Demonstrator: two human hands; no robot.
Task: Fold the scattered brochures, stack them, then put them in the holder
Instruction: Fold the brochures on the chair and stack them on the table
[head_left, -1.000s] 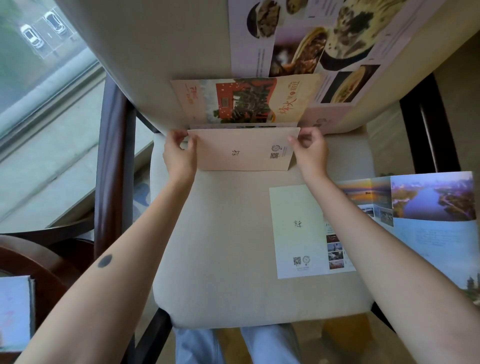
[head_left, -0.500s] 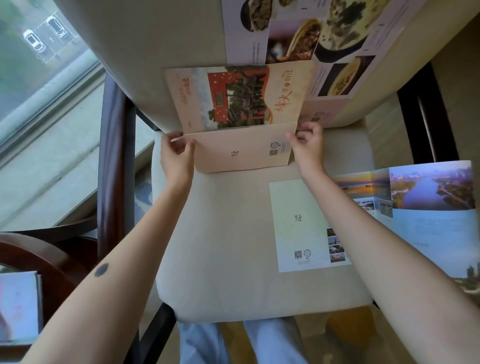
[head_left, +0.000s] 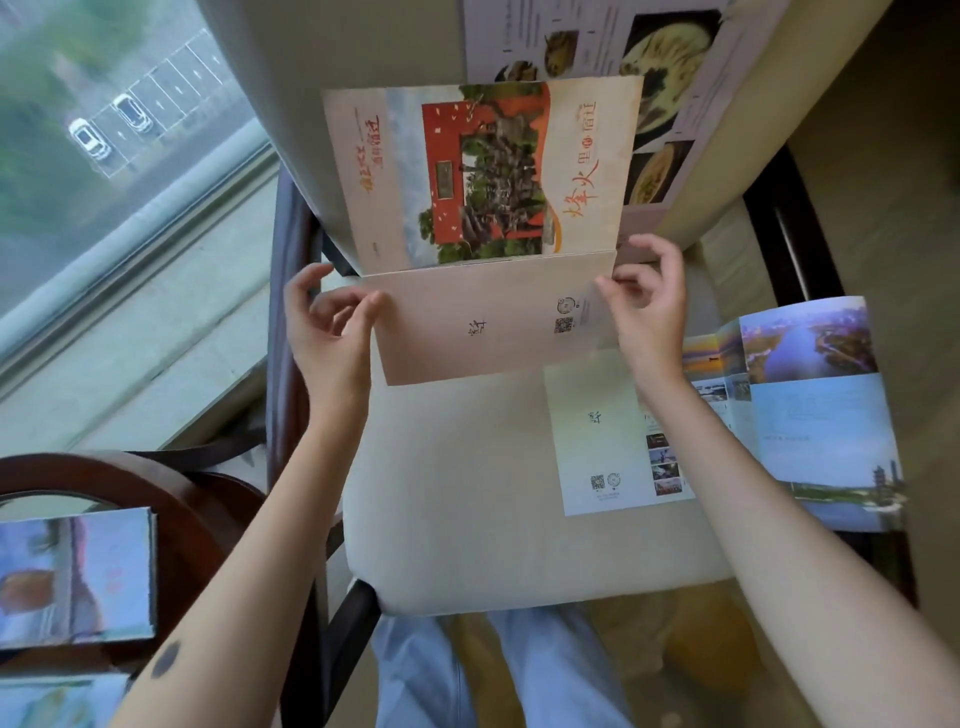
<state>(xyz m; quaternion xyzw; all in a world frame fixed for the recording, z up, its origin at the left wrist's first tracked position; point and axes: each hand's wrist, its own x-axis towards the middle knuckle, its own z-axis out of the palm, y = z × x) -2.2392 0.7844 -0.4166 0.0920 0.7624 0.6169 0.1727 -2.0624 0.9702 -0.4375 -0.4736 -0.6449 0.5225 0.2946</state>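
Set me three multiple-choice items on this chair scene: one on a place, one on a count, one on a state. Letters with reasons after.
1. Where does the river brochure lie?
A. On the seat at the person's right, reaching past its edge.
B. On the floor.
C. On the person's lap.

2. How many brochures are on the chair?
A. One.
B. Three.
C. Five.

3. How is the peach brochure?
A. Folded shut.
B. Partly open, upper panel against the backrest.
C. Crumpled.

1 A: it lies flat there, near the right hand.
2 B: peach, river and food brochure.
3 B: left hand and right hand pinch its lower panel's sides.
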